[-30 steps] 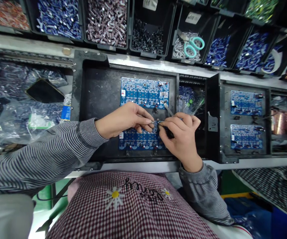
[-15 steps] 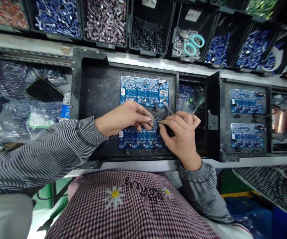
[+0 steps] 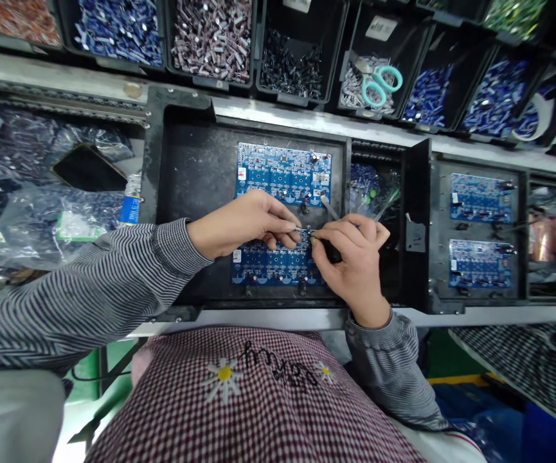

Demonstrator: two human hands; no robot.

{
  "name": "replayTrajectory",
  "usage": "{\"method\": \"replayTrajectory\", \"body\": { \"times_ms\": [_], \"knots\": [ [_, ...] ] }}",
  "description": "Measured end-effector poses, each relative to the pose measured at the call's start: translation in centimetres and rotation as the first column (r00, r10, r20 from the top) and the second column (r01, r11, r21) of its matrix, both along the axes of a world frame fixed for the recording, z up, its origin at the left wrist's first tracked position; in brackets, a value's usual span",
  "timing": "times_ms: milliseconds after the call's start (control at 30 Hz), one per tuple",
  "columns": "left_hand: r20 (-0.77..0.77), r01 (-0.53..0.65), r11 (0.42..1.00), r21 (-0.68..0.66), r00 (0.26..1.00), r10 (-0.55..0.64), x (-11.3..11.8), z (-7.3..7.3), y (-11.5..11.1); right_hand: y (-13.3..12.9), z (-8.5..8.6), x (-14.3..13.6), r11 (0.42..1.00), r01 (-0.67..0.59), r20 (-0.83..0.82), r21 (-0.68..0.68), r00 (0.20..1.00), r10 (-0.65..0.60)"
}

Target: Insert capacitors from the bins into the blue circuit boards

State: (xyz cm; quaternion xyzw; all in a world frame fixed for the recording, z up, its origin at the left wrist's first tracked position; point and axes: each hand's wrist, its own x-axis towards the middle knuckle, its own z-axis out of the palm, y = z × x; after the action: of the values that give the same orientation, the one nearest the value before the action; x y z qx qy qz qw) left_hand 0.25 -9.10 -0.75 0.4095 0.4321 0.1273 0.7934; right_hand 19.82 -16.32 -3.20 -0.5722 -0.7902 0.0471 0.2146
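Over the upper edge of the lower blue circuit board [image 3: 278,265], my left hand [image 3: 253,225] pinches a tiny part with a thin wire lead between thumb and forefinger. Close by on the right, my right hand [image 3: 349,254] is closed too, its thumb and forefinger tips pressed together on something too small to make out. A flat grey strip [image 3: 330,208] sticks out past the right fingers; its kind is unclear. Behind the hands lies the upper blue circuit board [image 3: 282,168], with a white label at its left. My fingers cover part of the lower board.
Both boards sit in a black tray fixture [image 3: 188,154]. Another fixture at right carries two blue boards [image 3: 483,198]. Black bins of small components [image 3: 210,42] line the back, one with turquoise-handled scissors [image 3: 381,85]. Plastic bags of parts [image 3: 31,225] lie at left.
The view has shifted slightly, so the bins and boards sit a little farther right. Both hands keep their pinched pose over the lower board, with their fingertips barely moved.
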Motion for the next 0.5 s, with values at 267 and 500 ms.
{"method": "replayTrajectory", "body": {
  "times_ms": [267,500],
  "knots": [
    [0.003,0.009,1.000,0.012,1.000,-0.009,-0.1,0.0,0.1,0.0,-0.1,0.2,1.000,-0.017,0.031,-0.015,0.999,0.018],
    [0.038,0.031,0.999,-0.032,0.999,-0.030,-0.1,-0.3,-0.2,-0.3,1.2,0.0,0.999,-0.047,-0.043,0.024,0.998,0.048]
  ]
}}
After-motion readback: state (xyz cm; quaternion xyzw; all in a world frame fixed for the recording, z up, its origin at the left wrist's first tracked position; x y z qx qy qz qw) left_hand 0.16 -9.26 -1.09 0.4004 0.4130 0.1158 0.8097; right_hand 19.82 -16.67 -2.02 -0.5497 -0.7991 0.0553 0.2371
